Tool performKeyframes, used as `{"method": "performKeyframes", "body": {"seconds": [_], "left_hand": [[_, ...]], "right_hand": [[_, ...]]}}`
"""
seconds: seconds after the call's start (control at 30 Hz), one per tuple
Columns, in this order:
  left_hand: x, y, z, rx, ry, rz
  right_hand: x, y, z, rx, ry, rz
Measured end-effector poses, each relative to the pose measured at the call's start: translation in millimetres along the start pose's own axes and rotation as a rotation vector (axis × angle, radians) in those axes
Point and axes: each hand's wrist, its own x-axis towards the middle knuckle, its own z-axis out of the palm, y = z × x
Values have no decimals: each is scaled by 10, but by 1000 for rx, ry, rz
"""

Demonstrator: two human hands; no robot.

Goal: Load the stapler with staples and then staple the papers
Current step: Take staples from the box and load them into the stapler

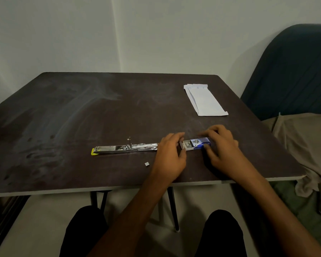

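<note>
A metal stapler [124,148] with a yellow end lies folded fully open and flat on the dark table [82,112]. To its right sits a small blue staple box [200,143] with its white inner tray [188,146] slid out to the left, staples visible inside. My left hand [170,156] pinches the tray's left end. My right hand [220,145] grips the blue sleeve. A small loose piece of staples [147,164] lies in front of the stapler. Folded white papers [205,100] rest at the far right of the table.
The table's front edge [100,189] runs just past my wrists. A dark blue chair back [293,71] and beige cloth [308,141] stand to the right of the table. A pale wall is behind. My knees are below the table.
</note>
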Motion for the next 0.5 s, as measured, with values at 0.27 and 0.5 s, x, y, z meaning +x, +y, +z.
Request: {"method": "performKeyframes", "body": {"seconds": [0.27, 0.5], "left_hand": [[7, -18, -4, 3, -33, -4], [13, -28, 11, -11, -9, 15]], "right_hand": [[248, -245, -81, -149, -128, -182], [368, -379, -25, -332, -220, -148]]}}
